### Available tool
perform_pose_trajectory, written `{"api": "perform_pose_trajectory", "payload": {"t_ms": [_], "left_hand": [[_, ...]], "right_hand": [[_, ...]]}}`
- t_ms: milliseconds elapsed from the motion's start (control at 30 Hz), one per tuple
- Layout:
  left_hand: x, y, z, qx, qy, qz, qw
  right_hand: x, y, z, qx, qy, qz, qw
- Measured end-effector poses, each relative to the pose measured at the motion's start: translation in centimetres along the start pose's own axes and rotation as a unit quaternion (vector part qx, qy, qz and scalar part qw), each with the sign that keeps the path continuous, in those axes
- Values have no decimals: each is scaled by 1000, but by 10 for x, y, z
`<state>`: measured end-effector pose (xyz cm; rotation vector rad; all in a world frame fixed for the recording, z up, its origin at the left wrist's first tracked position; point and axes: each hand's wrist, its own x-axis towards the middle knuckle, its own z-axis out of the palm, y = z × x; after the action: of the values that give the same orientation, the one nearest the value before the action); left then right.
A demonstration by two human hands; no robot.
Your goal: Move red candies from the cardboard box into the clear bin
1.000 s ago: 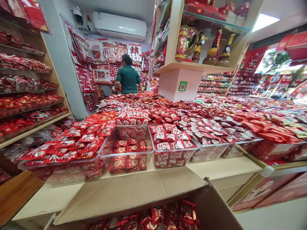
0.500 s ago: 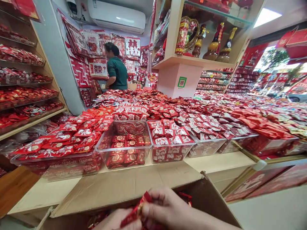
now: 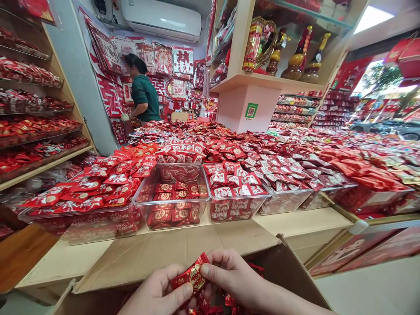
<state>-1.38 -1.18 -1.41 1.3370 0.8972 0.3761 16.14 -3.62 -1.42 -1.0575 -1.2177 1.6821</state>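
Observation:
A small red-and-gold candy packet [image 3: 194,276] is pinched between both my hands over an open cardboard box [image 3: 144,258]. My left hand [image 3: 160,288] grips its lower left end, with the thumb across the front. The fingers of my right hand [image 3: 229,273] close on its upper right end, the thumb pressed on the printed face. More red packets [image 3: 229,301] lie inside the box below my hands, partly hidden by them. Just beyond the box, a clear plastic bin [image 3: 173,203] is partly filled with similar red packets in rows.
Clear bins of red packets stand side by side along the counter [image 3: 315,223], including a heaped bin [image 3: 88,201] at left. A person in a green shirt [image 3: 145,98] stands behind the display. Shelves [image 3: 36,105] rise at left; a cabinet pillar [image 3: 244,107] stands behind the bins.
My hands have risen slightly and the packet has turned so its printed front shows more. The person in green has shifted left.

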Motion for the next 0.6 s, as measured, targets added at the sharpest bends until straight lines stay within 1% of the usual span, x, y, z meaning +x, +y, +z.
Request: {"api": "perform_pose_trajectory", "payload": {"t_ms": [100,167,233,300,400,533,600], "left_hand": [[0,7,1,-16,87,32,996],[0,7,2,-31,126,36,991],[1,5,2,-37,153,34,987],[1,2,2,-49,167,36,984],[2,1,3,-64,168,46,983],[-2,2,7,-79,168,84,979],[-4,3,11,-80,166,84,979]], "right_hand": [[1,3,0,12,-11,-28,999],[2,4,-1,15,-5,-32,999],[2,4,-1,7,7,-18,1000],[2,3,-2,20,9,-5,1000],[1,3,0,44,-4,18,999],[-1,3,5,34,11,47,998],[-2,4,6,26,11,55,998]]}}
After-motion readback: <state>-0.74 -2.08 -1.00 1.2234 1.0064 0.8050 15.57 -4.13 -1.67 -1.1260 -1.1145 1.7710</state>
